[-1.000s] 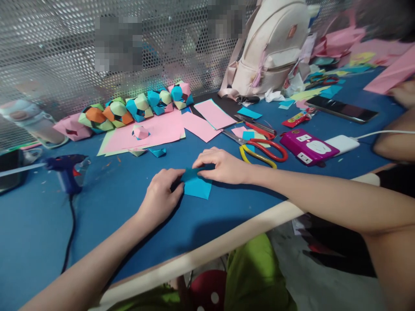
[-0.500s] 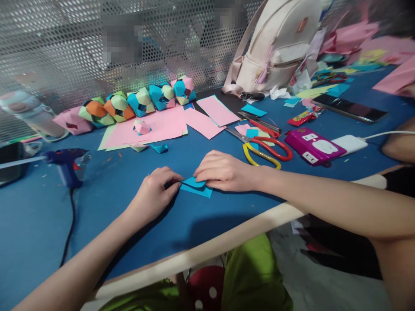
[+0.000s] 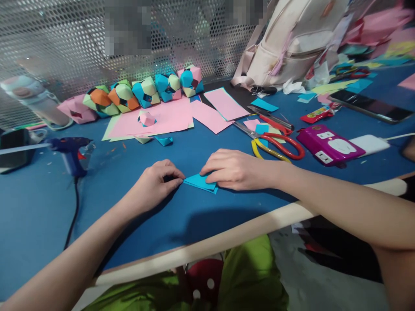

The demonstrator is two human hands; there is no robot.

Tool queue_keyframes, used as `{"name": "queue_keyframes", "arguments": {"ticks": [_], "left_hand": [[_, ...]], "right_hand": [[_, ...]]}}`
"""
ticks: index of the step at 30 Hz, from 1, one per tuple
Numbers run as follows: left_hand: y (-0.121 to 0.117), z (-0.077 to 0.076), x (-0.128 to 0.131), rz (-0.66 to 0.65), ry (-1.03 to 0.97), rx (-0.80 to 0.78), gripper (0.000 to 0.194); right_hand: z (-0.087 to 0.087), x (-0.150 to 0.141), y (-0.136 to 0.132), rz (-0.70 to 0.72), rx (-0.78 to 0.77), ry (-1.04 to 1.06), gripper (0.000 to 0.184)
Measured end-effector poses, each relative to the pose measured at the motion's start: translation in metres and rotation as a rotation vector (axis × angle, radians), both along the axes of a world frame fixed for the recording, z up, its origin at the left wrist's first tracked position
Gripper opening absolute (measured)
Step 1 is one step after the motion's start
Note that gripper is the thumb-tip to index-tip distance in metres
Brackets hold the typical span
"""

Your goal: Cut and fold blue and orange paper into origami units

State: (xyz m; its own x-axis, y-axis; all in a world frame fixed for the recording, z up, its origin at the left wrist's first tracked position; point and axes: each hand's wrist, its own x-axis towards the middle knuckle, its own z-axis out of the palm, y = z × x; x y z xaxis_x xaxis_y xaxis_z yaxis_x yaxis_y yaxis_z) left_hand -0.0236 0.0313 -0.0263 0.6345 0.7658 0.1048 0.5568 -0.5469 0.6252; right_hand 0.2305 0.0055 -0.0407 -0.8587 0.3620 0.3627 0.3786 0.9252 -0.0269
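A folded piece of blue paper (image 3: 199, 182) lies on the blue tabletop between my hands, its flap folded over into a narrow pointed shape. My left hand (image 3: 159, 179) pinches the pointed left end between thumb and fingertips. My right hand (image 3: 228, 169) holds the other end, fingers bent over the top flap; its thumb is hidden. Just beyond lie a small folded blue paper piece (image 3: 164, 141) and a pale folded piece (image 3: 143, 139). A small pink folded piece (image 3: 147, 118) rests on pink sheets (image 3: 171, 114).
Scissors with red and yellow handles (image 3: 282, 144) lie beyond my right forearm, near a purple power adapter (image 3: 329, 144) and a phone (image 3: 371, 106). At left stands a blue glue gun (image 3: 73, 153) with a cord. Several paper balls (image 3: 145, 94) line the mesh screen (image 3: 78, 39); a backpack (image 3: 292, 47) leans there.
The blue paper's upper flap has come down closer to the lower layer, under my right hand. My left hand keeps its pinch. The camera view has shifted slightly.
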Motion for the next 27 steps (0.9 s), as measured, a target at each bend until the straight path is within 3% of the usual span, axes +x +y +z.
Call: {"name": "queue_keyframes", "arguments": {"ticks": [27], "left_hand": [[-0.0006, 0.0028, 0.0004, 0.009, 0.016, -0.057, 0.019]], "right_hand": [[0.0085, 0.0003, -0.0064, -0.011, -0.027, -0.121, 0.027]]}}
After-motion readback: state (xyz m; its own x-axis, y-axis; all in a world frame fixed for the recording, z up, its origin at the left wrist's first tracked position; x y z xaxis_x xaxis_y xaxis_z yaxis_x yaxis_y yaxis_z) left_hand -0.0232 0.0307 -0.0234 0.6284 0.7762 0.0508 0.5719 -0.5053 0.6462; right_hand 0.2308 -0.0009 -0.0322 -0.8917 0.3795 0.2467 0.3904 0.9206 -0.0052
